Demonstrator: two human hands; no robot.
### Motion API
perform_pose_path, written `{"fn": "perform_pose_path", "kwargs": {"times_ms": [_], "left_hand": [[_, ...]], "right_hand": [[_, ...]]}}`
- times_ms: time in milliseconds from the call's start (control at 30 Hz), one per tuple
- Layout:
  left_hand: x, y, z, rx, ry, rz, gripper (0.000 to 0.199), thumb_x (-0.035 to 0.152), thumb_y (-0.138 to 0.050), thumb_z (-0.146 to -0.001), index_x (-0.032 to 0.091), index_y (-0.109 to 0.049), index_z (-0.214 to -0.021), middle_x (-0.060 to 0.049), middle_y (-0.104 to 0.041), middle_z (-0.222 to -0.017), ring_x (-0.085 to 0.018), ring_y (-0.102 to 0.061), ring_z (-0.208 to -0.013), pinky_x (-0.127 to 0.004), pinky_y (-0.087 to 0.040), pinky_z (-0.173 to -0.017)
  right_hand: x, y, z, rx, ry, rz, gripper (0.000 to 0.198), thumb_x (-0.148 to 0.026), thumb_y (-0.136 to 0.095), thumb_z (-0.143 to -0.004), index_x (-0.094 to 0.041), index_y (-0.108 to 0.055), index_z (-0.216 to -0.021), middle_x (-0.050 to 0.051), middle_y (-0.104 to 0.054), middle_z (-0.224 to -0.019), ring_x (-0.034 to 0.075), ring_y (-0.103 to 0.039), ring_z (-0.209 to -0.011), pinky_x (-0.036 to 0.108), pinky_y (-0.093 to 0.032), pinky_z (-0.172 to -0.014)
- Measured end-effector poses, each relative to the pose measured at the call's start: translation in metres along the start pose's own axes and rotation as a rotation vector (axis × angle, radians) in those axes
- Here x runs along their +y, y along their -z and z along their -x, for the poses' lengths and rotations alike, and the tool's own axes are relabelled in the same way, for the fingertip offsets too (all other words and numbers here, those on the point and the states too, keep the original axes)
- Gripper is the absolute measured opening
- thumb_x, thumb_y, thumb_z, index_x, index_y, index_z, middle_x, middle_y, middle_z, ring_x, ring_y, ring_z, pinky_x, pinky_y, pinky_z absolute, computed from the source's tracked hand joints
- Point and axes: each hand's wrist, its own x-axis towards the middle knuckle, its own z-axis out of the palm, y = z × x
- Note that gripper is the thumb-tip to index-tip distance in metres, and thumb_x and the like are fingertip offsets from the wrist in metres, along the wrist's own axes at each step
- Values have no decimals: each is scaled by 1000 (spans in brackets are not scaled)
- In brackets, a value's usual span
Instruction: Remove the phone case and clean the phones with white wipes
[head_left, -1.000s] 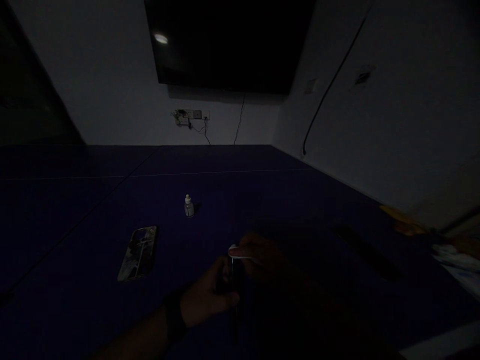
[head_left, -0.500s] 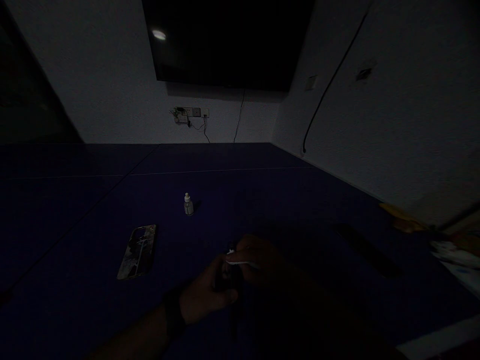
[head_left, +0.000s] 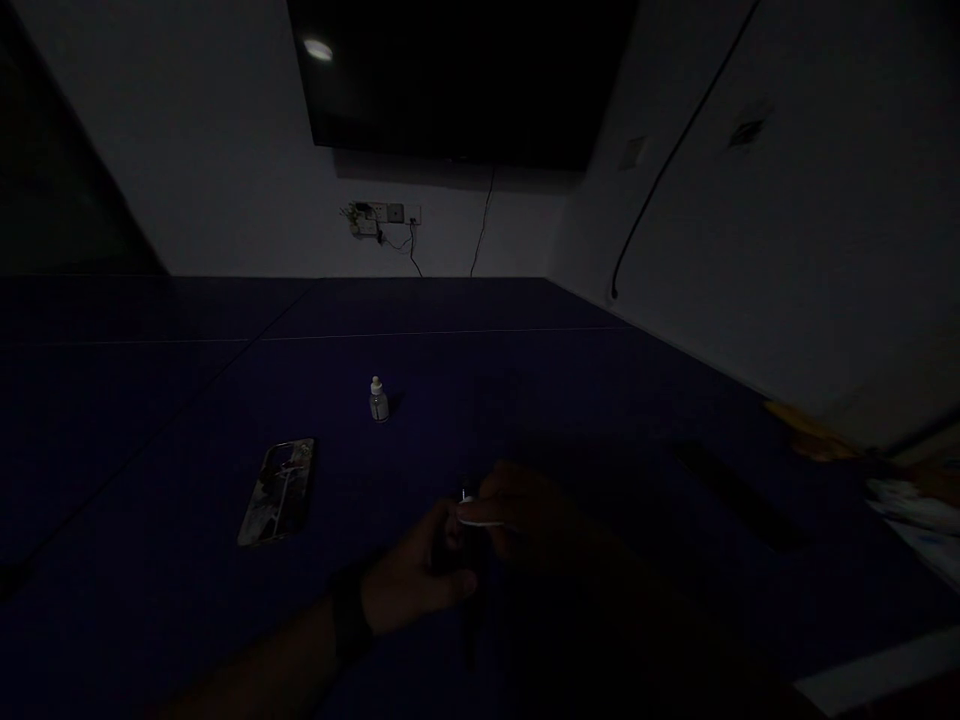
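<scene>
In the middle of the near table, my left hand (head_left: 412, 580) curves round a dark, glossy object (head_left: 456, 548) that looks like a phone. The thumb lies along its near side and the fingers along the left; deep shadow hides most of its outline. My right hand (head_left: 525, 505) is closed, with a thin white cloth or wipe (head_left: 480, 520) between its fingers. Those fingers press the white piece against the far end of the dark object. Farther left lies a patterned phone case (head_left: 279, 495) with a camera cutout. Beyond my hands a small clear bottle (head_left: 379, 403) with a white top stands upright.
A long dark flat object (head_left: 735, 495) lies right of my hands on the dark blue table (head_left: 480, 375). Yellow (head_left: 814, 437) and white crumpled items (head_left: 911, 510) sit at the right edge. A large screen (head_left: 457, 80) and sockets (head_left: 394, 213) are on the wall behind.
The view has tilted slightly, so most things sit a little higher in the picture. Both hands keep their hold, and the right fingers with the white piece have shifted very slightly.
</scene>
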Motion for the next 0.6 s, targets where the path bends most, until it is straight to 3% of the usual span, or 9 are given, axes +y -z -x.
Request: {"fn": "perform_pose_path", "kwargs": {"times_ms": [167, 233, 500, 600], "left_hand": [[-4, 0, 0, -6, -25, -6, 65, 55, -78, -79, 20, -50, -126, -8, -56, -114, -26, -52, -110, -48, -36, -104], [-4, 0, 1, -11, -10, -4, 66, 54, -78, -79, 20, -49, -127, -8, -56, -115, -27, -51, -110, -47, -37, -102], [1, -1, 2, 0, -33, -12, 67, 58, -76, -80, 20, -48, -127, -9, -55, -117, -28, -51, -112, -47, -38, -101], [-1, 0, 1, 5, -18, -25, 66, 57, -75, -81, 21, -47, -129, -9, -55, -118, -28, -50, -114, -48, -37, -103]], "right_hand": [[9, -5, 3, 14, -215, 68, 39, -14, -46, -97, -22, -55, -134, 6, -64, -97, 15, -62, -81, 27, -54, -71], [11, -6, 5, -9, -241, 96, 41, -14, -45, -97, -21, -53, -136, 7, -64, -99, 16, -62, -83, 28, -54, -73], [4, 2, 5, -61, 48, 93, 48, -19, -51, -96, -26, -45, -143, 3, -66, -92, 15, -60, -77, 28, -49, -69], [6, 1, 4, -60, 29, 97, 44, -20, -49, -98, -25, -47, -142, 5, -66, -95, 16, -60, -81, 29, -50, -71]]}}
